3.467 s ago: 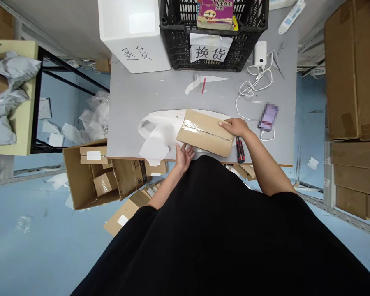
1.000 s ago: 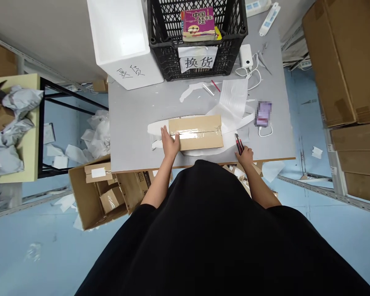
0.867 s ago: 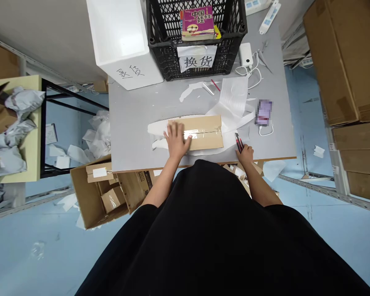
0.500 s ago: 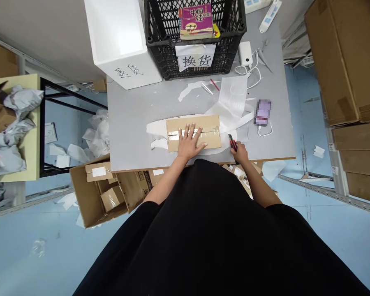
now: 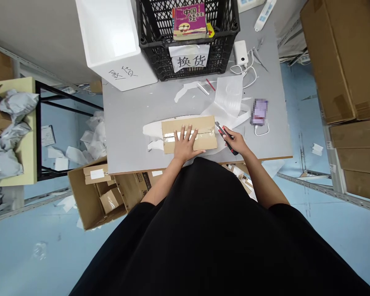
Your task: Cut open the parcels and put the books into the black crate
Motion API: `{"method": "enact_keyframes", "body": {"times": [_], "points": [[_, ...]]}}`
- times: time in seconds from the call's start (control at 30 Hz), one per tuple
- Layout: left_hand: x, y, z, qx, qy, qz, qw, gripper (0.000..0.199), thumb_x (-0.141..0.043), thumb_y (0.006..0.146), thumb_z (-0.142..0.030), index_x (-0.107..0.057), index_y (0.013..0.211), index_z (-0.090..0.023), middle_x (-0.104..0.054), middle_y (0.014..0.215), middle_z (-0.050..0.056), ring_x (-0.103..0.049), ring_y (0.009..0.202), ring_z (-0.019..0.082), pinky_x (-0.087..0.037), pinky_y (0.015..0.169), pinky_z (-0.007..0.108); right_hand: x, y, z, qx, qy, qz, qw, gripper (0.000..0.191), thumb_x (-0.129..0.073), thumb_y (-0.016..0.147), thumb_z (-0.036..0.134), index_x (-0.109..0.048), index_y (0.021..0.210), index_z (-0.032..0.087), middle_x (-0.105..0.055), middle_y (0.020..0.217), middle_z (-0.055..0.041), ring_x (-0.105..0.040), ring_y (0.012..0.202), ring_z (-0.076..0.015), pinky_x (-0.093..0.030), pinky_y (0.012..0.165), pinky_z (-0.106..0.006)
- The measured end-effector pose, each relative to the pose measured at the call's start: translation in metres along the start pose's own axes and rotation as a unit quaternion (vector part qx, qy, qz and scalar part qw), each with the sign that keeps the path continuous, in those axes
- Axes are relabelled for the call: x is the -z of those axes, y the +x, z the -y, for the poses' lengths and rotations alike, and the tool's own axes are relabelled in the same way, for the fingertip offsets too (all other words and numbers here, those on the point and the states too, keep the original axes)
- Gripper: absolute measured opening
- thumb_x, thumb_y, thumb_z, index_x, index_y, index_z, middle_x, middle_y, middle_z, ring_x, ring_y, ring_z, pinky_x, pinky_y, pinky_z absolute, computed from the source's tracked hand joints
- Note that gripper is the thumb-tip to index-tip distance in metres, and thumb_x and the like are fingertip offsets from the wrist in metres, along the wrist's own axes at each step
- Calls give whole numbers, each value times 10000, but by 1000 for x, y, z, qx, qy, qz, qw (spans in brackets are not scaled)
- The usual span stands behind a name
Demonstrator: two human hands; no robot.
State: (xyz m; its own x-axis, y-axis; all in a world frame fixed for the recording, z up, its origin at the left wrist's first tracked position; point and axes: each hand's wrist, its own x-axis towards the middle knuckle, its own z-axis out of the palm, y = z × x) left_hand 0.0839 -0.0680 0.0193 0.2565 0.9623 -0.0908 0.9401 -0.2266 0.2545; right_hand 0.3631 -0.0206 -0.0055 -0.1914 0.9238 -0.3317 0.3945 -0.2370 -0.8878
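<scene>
My left hand [image 5: 185, 144] lies flat with fingers spread on a taped cardboard box [image 5: 207, 128], which sits on white plastic film. Clear packing tape runs lengthwise along the box's middle seam. My right hand [image 5: 235, 142] grips a black-and-red box cutter [image 5: 219, 128], its blade tip pointing up and left, close to the box's right end. I cannot tell whether the blade touches the box. A crumpled white plastic sheet [image 5: 228, 102] lies just above that hand.
The grey table [image 5: 126, 131] holds a black crate [image 5: 188, 73] with a book, a white foam box [image 5: 111, 41], a power bank [image 5: 241, 52] with cable, and a blurred phone [image 5: 259, 112]. An open carton [image 5: 95, 201] stands below the table edge.
My left hand has slid rightward from the box's left end to its middle. My right hand has moved up and left, bringing the cutter beside the box. The whole view has shifted slightly.
</scene>
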Motion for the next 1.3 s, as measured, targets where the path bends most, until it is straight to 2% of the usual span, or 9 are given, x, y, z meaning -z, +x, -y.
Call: {"method": "enact_keyframes", "body": {"times": [0.13, 0.33, 0.6, 0.77, 0.87, 1.07, 1.3], "points": [[1, 1, -1, 5, -1, 0, 1000, 1067, -483, 762, -875, -282, 1610, -259, -231, 1681, 133, -61, 1570, 411, 13, 1219, 679, -2, -4, 3, -4, 15, 1, 1000, 734, -623, 848, 546, -541, 1483, 187, -734, 1039, -51, -576, 535, -110, -580, 606, -334], [0, 3, -1, 10, -2, 8, 1000, 1049, -485, 782, -853, -285, 1610, -241, -229, 1680, 141, -43, 1571, 415, 17, 1211, 693, -3, -13, -2, -15, -1, 6, 1000, 668, -609, 861, 463, -557, 1469, 193, -725, 873, 3, -560, 529, -110, -569, 631, -324], [-4, 3, -4, 19, 0, 14, 1000, 1064, -484, 782, -850, -258, 1619, -233, -182, 1691, 134, -1, 1573, 410, 45, 1206, 696, -2, -17, -1, -15, -7, 12, 1000, 660, -594, 876, 465, -551, 1477, 194, -733, 897, -22, -571, 519, -122, -582, 623, -343], [-7, 3, -5, 28, -4, 19, 999, 1085, -481, 766, -867, -261, 1618, -233, -151, 1698, 127, 29, 1572, 406, 66, 1201, 698, 0, -29, 8, -24, -14, 23, 999, 662, -603, 869, 482, -567, 1464, 194, -745, 1095, -58, -584, 544, -132, -597, 623, -367], [-8, 4, -4, 29, -5, 20, 999, 1089, -461, 765, -879, -259, 1618, -232, -129, 1701, 120, 32, 1573, 401, 85, 1198, 697, 1, -33, 8, -29, -20, 30, 999, 663, -606, 867, 490, -572, 1460, 195, -745, 1137, -57, -596, 555, -143, -602, 623, -376], [-6, 8, -5, 41, -9, 25, 999, 1101, -438, 761, -895, -259, 1618, -227, -118, 1704, 121, 56, 1573, 396, 97, 1201, 684, 5, -46, 4, -20, -32, 49, 998, 648, -609, 865, 480, -581, 1451, 204, -684, 1322, -64, -590, 530, -119, -595, 584, -337], [-5, 7, -6, 41, -15, 17, 999, 1105, -489, 742, -886, -271, 1614, -243, -134, 1703, 129, 47, 1574, 393, 42, 1210, 685, 5, -60, 5, -13, -47, 55, 997, 639, -603, 875, 482, -579, 1451, 208, -721, 1256, -68, -592, 510, -119, -581, 573, -323]]}}
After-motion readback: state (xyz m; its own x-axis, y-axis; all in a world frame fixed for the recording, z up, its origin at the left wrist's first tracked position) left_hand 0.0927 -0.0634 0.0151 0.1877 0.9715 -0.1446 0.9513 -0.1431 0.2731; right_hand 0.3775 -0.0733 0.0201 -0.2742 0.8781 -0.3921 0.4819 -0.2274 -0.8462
